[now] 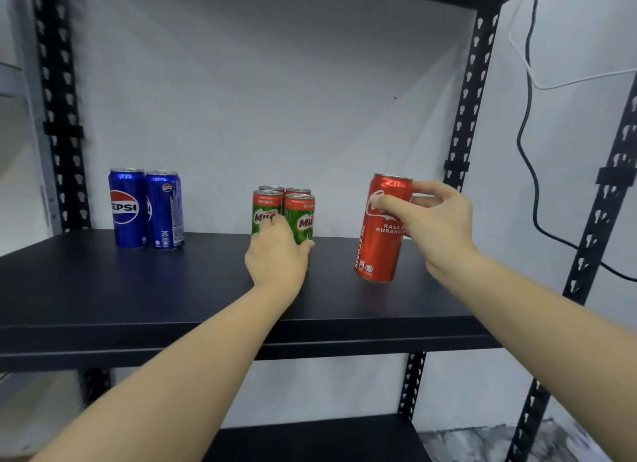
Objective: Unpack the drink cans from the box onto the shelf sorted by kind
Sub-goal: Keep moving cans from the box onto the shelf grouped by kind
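The right hand (436,220) was closed around the upper part of a red can (381,234), thumb across its front and fingers curled behind the rim, and held it tilted, top leaning right; whether its base touched the shelf (138,289) or hung just above could not be told. The thumb hid most of the white script logo; below it read "RASA" and "KURANG", both cut off at the hand, and "RECYCLE ME" ran up the side. The left hand (277,254) rested on the shelf with its fingers wrapped low around the front of a cluster of four green cans (284,213), pressing the two front ones; it covered their bases. Those carried red bands reading "ORIGINAL" and a partly hidden "MILO"; the two behind showed only their tops. Well apart to the left, two blue cans (146,208) stood upright and touching near the back, the left one marked "PEPSI" with the first letter turned out of sight, the right one showing small print too fine to read. The shelf was a dark matte board on a black rack with perforated uprights (468,99), set against a white wall (258,82). A black cable (527,134) and a white cable (586,78) hung down the wall to the right. A lower shelf (327,437) showed beneath, its left half hidden by the left forearm. The box was out of view.
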